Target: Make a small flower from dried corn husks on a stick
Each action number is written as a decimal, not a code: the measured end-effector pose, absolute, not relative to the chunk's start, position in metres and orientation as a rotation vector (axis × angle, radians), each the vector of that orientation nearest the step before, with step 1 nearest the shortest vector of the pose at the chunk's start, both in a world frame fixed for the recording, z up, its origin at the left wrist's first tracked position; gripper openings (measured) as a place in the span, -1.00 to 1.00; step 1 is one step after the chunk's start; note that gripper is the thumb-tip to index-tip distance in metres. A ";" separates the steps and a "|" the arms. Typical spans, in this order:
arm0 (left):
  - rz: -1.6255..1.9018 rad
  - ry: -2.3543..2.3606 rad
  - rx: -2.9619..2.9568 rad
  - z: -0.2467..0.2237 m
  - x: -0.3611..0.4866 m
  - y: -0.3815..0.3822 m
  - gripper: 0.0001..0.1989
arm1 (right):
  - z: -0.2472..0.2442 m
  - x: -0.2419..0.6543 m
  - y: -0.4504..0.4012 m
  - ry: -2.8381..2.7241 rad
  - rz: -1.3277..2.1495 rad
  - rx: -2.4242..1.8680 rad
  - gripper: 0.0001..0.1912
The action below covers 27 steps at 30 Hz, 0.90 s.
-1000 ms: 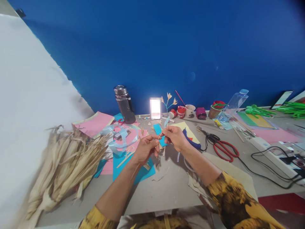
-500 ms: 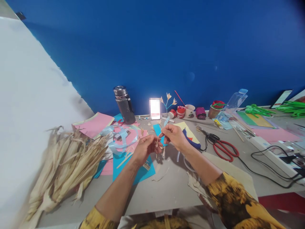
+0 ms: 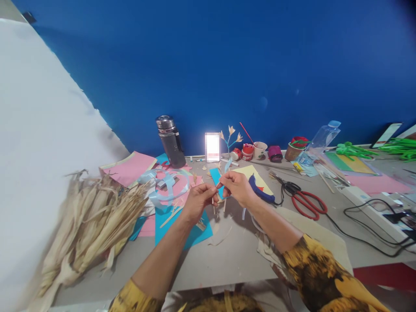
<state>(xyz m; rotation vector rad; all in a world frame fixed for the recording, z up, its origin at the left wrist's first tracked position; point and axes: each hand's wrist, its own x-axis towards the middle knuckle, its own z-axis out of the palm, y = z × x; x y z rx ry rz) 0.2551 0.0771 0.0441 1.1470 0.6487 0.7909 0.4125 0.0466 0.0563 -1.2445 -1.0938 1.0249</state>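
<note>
My left hand (image 3: 199,200) is closed in a pinch near the middle of the table, its fingertips meeting those of my right hand (image 3: 237,186). My right hand also pinches, over the end of a narrow blue paper strip (image 3: 214,175). What lies between the fingertips is too small to make out. Pale husk pieces show just below the fingers. Behind the hands stands a blue-stemmed stalk with pale husk flowers (image 3: 231,130). A blue glue gun (image 3: 261,190) lies on yellow paper right of my right hand.
Dried corn husks (image 3: 87,229) are heaped at left, near a dark thermos (image 3: 171,145) and a clear ribbon coil (image 3: 169,188). Red-handled scissors (image 3: 308,204), a power strip (image 3: 373,212) and black cables lie at right. Paint jars (image 3: 247,151) and a bottle (image 3: 325,136) stand behind.
The fingertips of my left hand have closed together and moved up against my right hand. The thin pale strand that showed between the hands is now hidden.
</note>
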 end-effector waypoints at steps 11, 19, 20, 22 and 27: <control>0.815 0.633 1.204 0.045 0.254 0.078 -0.71 | 0.058 0.415 0.047 -0.966 1.139 -1.147 -0.64; 0.868 0.673 1.250 0.045 0.253 0.078 -0.78 | 0.059 0.418 0.046 -0.978 1.211 -1.131 -0.61; 0.890 0.680 1.254 0.046 0.253 0.078 -0.79 | 0.059 0.417 0.046 -0.968 1.223 -1.130 -0.61; 0.926 0.695 1.268 0.046 0.253 0.078 -0.80 | 0.058 0.417 0.046 -0.956 1.239 -1.129 -0.61; 0.976 0.758 1.319 0.050 0.254 0.078 -0.81 | 0.054 0.416 0.049 -0.997 1.229 -1.195 -0.66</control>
